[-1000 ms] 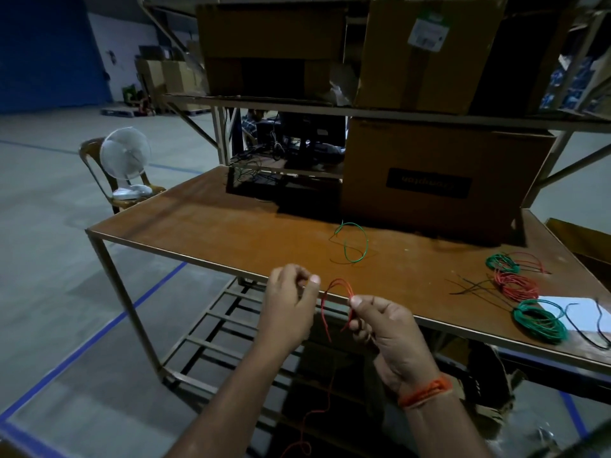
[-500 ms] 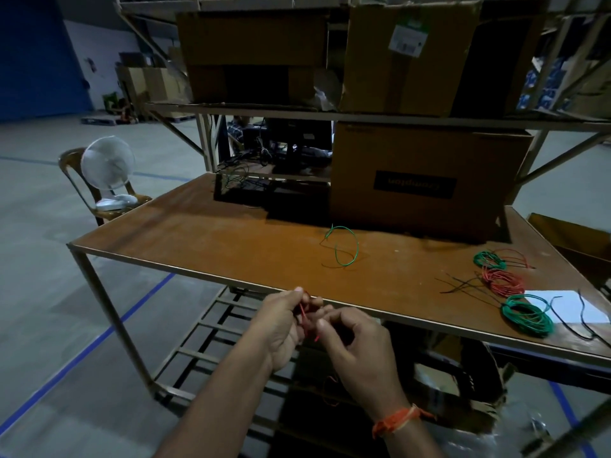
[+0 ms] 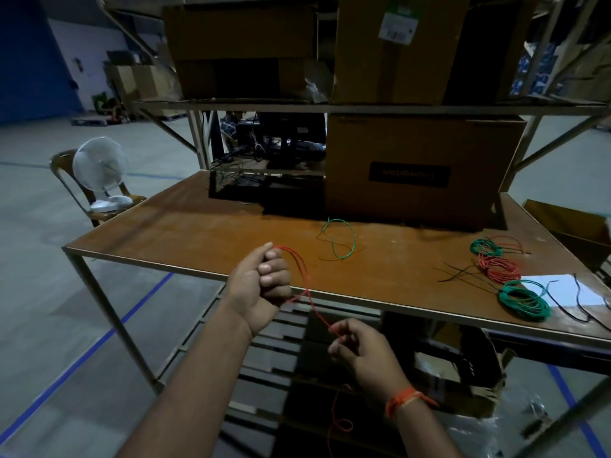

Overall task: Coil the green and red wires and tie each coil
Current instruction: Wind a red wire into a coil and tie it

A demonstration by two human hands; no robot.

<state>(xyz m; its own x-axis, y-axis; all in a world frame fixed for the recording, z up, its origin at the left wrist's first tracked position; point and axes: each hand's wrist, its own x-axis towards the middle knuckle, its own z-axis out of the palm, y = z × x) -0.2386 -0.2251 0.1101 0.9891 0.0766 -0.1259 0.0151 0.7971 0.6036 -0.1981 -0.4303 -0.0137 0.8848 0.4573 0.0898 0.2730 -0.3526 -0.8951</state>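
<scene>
Head camera looks down over the near edge of a brown workbench. At that edge the left hand is a closed fist, fingers curled round a small loop of red wire that arcs out of the top of the fist and re-enters below it. From there the wire runs down and right to the right hand, which pinches it between thumb and curled fingers below the bench edge; the loose tail hangs on beneath that hand. A short green wire lies in a loose, untied curl on the benchtop beyond the left hand, in front of a cardboard box. Far right on the bench lie 3 finished coils: a small green coil, a red coil and a larger green coil, beside a white sheet of paper.
</scene>
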